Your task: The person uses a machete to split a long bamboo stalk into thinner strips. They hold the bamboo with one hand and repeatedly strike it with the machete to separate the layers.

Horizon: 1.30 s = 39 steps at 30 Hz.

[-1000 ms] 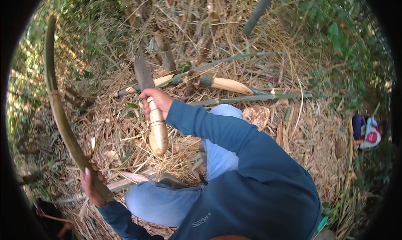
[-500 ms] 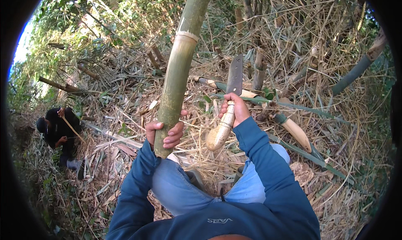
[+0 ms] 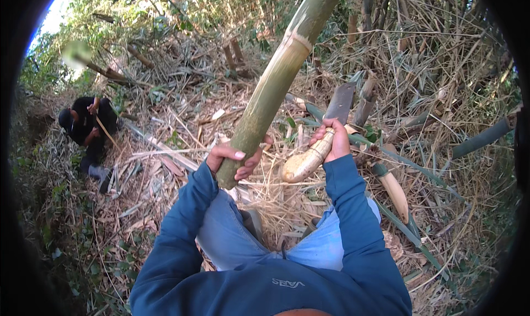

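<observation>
My left hand (image 3: pixel 238 160) is wrapped round the lower end of a thick green bamboo pole (image 3: pixel 271 84). The pole slants up and to the right and runs out of the top of the picture; a pale ring marks one of its joints. In my right hand (image 3: pixel 334 139) is a machete (image 3: pixel 340 103) with a dark, broad blade pointing up and away. Its pale, bulbous handle (image 3: pixel 301 165) sticks out below my fist toward me. The blade stands to the right of the pole, apart from it.
At the far left a person in dark clothes (image 3: pixel 91 128) bends over, holding a long thin stick (image 3: pixel 107 134). Cut bamboo pieces (image 3: pixel 393 194) and split strips (image 3: pixel 160 147) lie on the littered ground. Bamboo stumps (image 3: pixel 365 101) and dry stalks (image 3: pixel 430 56) stand behind and to the right.
The pole has tilted further to the right, and its lower end has risen slightly. My right hand has shifted a little to the right with the machete, whose blade leans more rightward.
</observation>
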Motion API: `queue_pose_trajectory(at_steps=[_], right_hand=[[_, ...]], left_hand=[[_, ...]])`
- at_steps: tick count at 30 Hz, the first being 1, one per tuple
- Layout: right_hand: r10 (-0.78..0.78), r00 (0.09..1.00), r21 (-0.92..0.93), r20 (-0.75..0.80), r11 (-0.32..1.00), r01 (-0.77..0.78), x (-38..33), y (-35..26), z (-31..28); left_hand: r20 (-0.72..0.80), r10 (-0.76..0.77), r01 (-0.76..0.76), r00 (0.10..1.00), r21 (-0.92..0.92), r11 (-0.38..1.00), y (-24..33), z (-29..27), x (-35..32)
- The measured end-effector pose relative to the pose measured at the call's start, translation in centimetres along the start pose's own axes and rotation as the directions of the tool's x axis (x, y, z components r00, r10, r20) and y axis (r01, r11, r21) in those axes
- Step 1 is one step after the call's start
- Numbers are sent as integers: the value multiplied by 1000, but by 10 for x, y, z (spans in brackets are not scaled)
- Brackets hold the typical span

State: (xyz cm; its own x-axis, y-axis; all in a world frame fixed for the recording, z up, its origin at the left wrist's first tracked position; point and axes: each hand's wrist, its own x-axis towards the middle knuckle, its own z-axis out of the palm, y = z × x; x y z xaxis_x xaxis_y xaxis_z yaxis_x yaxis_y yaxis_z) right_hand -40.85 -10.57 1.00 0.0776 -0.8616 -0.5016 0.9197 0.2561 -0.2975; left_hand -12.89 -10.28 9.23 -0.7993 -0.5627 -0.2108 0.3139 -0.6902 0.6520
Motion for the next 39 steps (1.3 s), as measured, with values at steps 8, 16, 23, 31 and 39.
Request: queue_pose_trajectory(at_steps=[8,16,23,31,39], right_hand=[[71,997,0,21,997,-71,-1,2,-7],[83,997,-38,1,996,-83,6,7,-8],[81,996,-82,-26,993,-83,8,12,-7],[38,999,-219,-30,975,-43,3,18,3],[74,997,-308,-16,948,-75,4,23,8]], left_hand=[[-99,108,-85,989,214,973,-2,-7,-2],[-391,281,-126,876,378,917,-8,-18,4],[-483,456,-149,748,548,823,-6,-19,3],[-329,825,-289,459,823,489,-14,-27,13],[-118,908,-20,403,990,138,-12,-16,10]])
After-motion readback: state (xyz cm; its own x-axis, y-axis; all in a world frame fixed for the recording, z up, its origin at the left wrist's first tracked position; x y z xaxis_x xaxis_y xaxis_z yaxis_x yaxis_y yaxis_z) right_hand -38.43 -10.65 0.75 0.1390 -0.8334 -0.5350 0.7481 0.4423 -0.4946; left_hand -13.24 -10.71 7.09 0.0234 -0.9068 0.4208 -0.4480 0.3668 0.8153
